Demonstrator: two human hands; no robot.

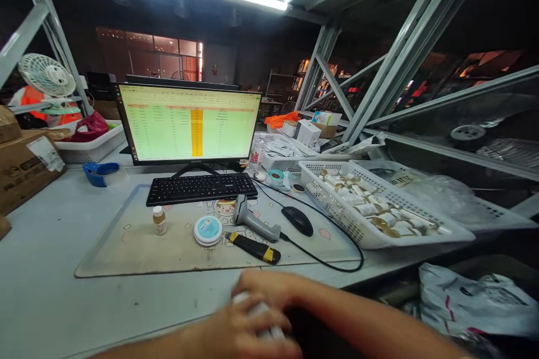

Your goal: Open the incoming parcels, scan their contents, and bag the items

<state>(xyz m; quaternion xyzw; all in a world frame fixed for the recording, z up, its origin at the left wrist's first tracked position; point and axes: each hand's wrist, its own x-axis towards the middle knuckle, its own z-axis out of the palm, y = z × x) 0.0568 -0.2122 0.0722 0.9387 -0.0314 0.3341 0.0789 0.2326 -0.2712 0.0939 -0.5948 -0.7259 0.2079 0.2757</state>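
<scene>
My left hand [242,328] is at the bottom of the head view, just off the table's front edge, with its fingers wrapped around a small white object [257,309]. Motion blur and the fingers hide most of this object, so its kind cannot be made out. Curled over the far end of the same object is my right hand [266,287], its fingertips partly hidden. Beyond the hands, a black and yellow box cutter [254,248] lies on the desk mat. Near it are a grey barcode scanner [256,224], a round white tin [208,230] and a small upright bottle [159,221] with a white cap.
A monitor [189,126] stands behind a black keyboard [201,188]; a mouse [297,220] and the scanner's cable lie to the right. At the right, a white basket [337,214] holds many small bottles. A blue tape dispenser [100,173] and a cardboard box [27,171] stand left.
</scene>
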